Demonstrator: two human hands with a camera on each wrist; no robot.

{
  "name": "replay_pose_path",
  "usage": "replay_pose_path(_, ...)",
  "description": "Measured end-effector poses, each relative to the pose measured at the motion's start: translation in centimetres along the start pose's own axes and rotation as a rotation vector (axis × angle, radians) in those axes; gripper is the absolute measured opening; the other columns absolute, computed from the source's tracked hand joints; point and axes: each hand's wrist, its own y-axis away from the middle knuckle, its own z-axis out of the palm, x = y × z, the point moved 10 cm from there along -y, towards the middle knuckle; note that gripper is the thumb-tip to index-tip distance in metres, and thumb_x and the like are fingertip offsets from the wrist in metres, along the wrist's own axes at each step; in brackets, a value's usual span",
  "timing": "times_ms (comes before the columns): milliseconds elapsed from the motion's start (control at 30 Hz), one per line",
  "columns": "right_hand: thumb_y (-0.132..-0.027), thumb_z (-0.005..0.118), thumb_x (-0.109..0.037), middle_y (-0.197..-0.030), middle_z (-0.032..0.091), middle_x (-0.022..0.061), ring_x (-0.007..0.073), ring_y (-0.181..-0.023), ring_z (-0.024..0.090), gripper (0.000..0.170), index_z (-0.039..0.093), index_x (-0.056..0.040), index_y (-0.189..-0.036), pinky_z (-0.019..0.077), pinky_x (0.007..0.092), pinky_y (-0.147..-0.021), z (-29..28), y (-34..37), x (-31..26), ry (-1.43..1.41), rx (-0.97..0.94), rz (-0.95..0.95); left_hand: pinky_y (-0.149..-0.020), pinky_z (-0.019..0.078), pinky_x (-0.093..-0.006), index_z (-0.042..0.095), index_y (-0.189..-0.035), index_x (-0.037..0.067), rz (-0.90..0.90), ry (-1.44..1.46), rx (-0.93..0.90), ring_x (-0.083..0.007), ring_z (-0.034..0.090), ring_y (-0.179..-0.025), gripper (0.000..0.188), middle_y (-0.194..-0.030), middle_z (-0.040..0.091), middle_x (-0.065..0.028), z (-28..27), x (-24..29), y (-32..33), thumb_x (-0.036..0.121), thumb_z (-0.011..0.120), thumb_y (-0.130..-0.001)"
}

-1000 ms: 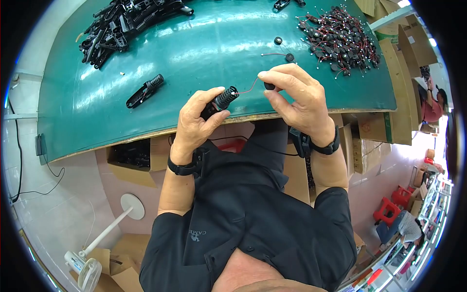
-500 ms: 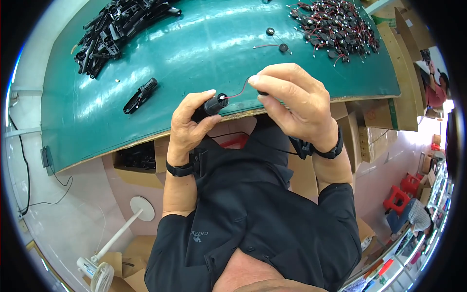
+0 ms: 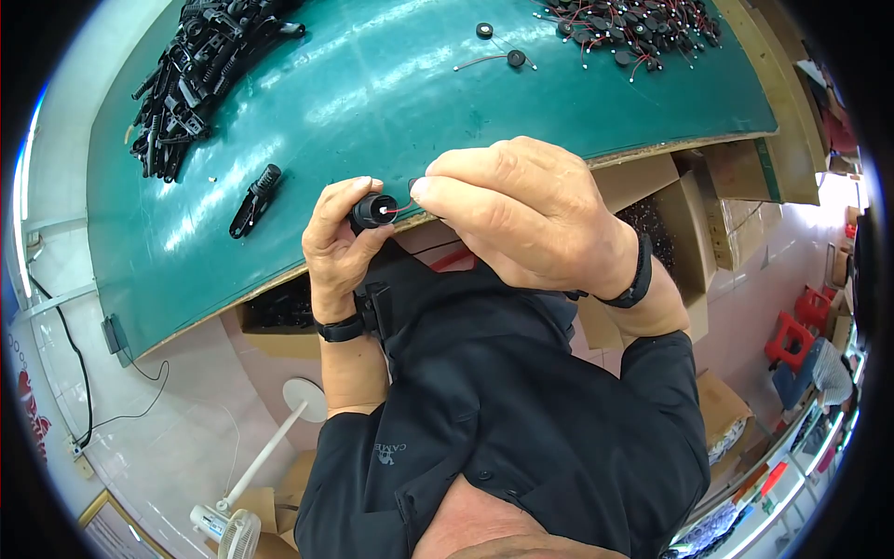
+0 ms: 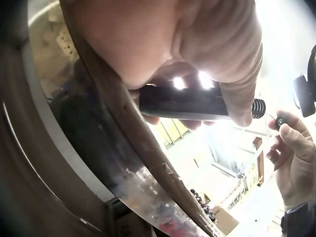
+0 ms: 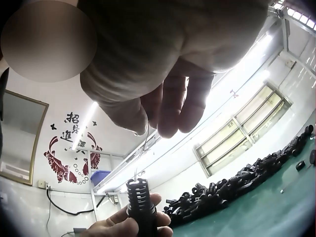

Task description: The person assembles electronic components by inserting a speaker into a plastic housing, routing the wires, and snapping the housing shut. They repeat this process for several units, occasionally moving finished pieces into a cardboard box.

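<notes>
My left hand (image 3: 333, 244) grips a black plastic housing (image 4: 182, 102) near the table's front edge. Its ribbed, slotted end (image 5: 138, 193) sticks out past the fingers, and the round opening faces the head camera. A thin red wire (image 3: 403, 208) runs from a white connector (image 3: 384, 211) in that opening to my right hand (image 3: 535, 219). Between thumb and fingertips the right hand pinches a small round buzzer (image 4: 281, 121), mostly hidden behind the fingers in the head view. The buzzer is close beside the housing's mouth, apart from it.
Another black housing (image 3: 254, 200) lies on the green table (image 3: 354, 112) at left. Behind it is a heap of black parts (image 3: 200, 79). Two loose buzzers (image 3: 516, 59) lie farther back, left of a pile of wired buzzers (image 3: 643, 33). Cardboard boxes (image 3: 684, 233) stand below the edge.
My right hand has moved left with the buzzer, closer to the housing. The housing has turned so its opening shows more, and the wire now spans a shorter gap. The head view has shifted.
</notes>
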Motion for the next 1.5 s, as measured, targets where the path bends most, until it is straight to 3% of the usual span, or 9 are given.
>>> replay_pose_path(600,-0.079,0.077,-0.004,-0.107,0.071,0.0117,0.0214,-0.077,0.069,0.031,0.073,-0.0031,-0.110,0.0550,0.0316,-0.065,2.1,0.7,0.1,-0.029,-0.048,0.001,-0.101,0.0552,-0.0381,0.068,-0.135,0.003,-0.028,0.002,0.001,-0.0265,0.066,-0.117,0.064,-0.127,0.068,-0.0162,0.2,-0.1,0.0,-0.006,0.089,-0.075)
replay_pose_path(1133,-0.079,0.076,-0.005,-0.105,0.071,0.0093,0.0227,-0.083,0.072,0.029,0.073,-0.0041,-0.108,0.0572,0.0331,-0.068,3.7,0.9,0.9,-0.019,-0.124,0.015,-0.102,0.0548,-0.0385,0.070,-0.133,0.003,-0.038,-0.064,-0.003,-0.0262,0.068,-0.115,0.061,-0.123,0.070,-0.0148,0.4,0.0,-0.3,-0.002,0.090,-0.075)
replay_pose_path(1400,-0.077,0.080,0.006,-0.108,0.070,0.0106,0.0254,-0.082,0.070,0.036,0.073,-0.0040,-0.111,0.0574,0.0333,-0.068,4.0,1.6,2.9,-0.150,-0.009,0.096,-0.098,0.0559,-0.0348,0.071,-0.130,0.004,-0.105,-0.086,0.023,-0.0235,0.070,-0.110,0.058,-0.121,0.072,-0.0135,0.8,0.0,-0.7,-0.002,0.090,-0.076)
replay_pose_path(1500,-0.075,0.081,0.010,-0.110,0.071,0.0105,0.0236,-0.079,0.068,0.042,0.074,-0.0044,-0.114,0.0565,0.0329,-0.067,3.9,2.1,4.3,-0.210,-0.030,0.204,-0.093,0.0576,-0.0329,0.072,-0.127,0.003,-0.159,-0.039,0.100,-0.0210,0.072,-0.100,0.056,-0.114,0.075,-0.0113,0.6,-0.7,-0.3,0.002,0.092,-0.075)
